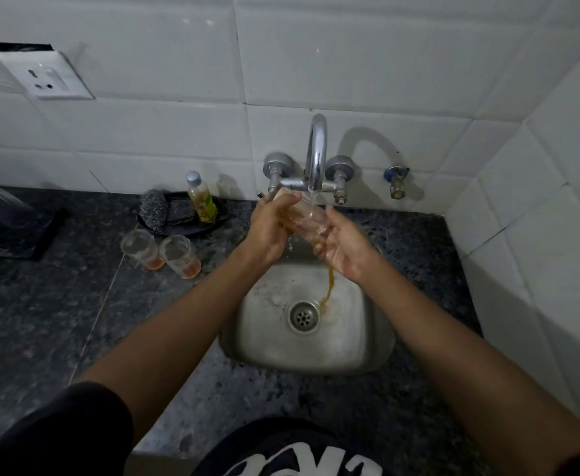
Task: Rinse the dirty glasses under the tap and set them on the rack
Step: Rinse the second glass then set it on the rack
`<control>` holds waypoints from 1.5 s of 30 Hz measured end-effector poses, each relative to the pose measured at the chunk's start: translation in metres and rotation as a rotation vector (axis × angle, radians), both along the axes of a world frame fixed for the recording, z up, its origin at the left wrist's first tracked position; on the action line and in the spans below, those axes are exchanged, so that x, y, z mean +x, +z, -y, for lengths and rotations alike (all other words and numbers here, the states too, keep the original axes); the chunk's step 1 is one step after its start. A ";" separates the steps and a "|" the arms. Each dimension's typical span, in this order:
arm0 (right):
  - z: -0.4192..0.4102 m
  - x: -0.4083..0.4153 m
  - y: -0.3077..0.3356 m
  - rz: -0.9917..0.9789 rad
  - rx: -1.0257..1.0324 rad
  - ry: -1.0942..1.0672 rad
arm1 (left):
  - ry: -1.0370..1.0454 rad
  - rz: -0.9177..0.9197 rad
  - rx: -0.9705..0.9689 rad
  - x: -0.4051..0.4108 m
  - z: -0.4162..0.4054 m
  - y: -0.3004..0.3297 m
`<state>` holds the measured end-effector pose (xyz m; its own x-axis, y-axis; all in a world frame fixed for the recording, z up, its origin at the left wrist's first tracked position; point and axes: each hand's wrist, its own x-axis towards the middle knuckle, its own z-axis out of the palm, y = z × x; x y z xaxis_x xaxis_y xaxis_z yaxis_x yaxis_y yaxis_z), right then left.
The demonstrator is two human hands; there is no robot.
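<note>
Held glass (304, 219): a clear tumbler is held tilted under the tap, its base toward 10 o'clock and its mouth toward 4 o'clock, above the sink.
Left hand (269, 231): it is wrapped around the base end of the held glass, fingers curled over the top.
Right hand (345, 247): it is cupped beneath the mouth end of the held glass, fingers touching the wall; a full clasp cannot be told.
Tap (317, 151): a chrome spout is mounted on the tiled wall at 12 o'clock of the sink; a thin stream is seen falling onto the held glass.
Runoff (328, 290): an amber trickle is seen dropping from below the right hand to a spot just beside the drain (303, 316).
Sink (247, 341): a small steel basin is set into the dark speckled counter (58, 304).
Waiting glasses (161, 251): two tumblers with orange dregs are stood upright, just beside each other, on the counter at 9 o'clock of the sink.
Dish tray (185, 228): a black tray at 10 o'clock carries a steel scrubber (153, 205) and a soap bottle (202, 197).
Rack (14, 231): a dark object at the far 9 o'clock edge is only partly seen.
</note>
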<state>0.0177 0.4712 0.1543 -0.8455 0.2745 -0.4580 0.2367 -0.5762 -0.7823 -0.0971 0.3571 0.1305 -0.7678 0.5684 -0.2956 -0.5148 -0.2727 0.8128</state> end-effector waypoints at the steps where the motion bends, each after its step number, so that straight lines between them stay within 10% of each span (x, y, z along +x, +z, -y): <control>1: -0.002 0.000 -0.002 0.029 0.010 -0.021 | 0.038 -0.002 -0.033 -0.001 0.000 -0.001; 12: -0.007 0.006 -0.030 0.209 0.773 0.097 | 0.135 -0.290 -0.195 0.000 0.008 -0.008; 17: -0.003 0.019 -0.040 -0.100 1.450 0.109 | 0.160 -0.250 -0.178 0.003 0.004 -0.007; 24: 0.006 0.019 -0.027 -0.500 1.770 0.011 | 0.023 -0.068 -0.024 0.009 -0.004 -0.006; 31: 0.003 -0.002 -0.011 -0.273 1.458 -0.197 | -0.072 0.172 0.159 0.017 -0.001 -0.002; 37: -0.007 -0.001 0.000 -0.528 1.934 -0.049 | -0.174 0.099 -0.064 0.003 -0.007 -0.002; 42: 0.010 -0.010 -0.004 -0.225 1.420 -0.292 | -0.095 0.131 0.176 0.008 -0.004 -0.007; 45: 0.009 -0.008 0.001 -0.356 1.553 -0.230 | -0.168 0.142 0.184 0.008 -0.003 -0.004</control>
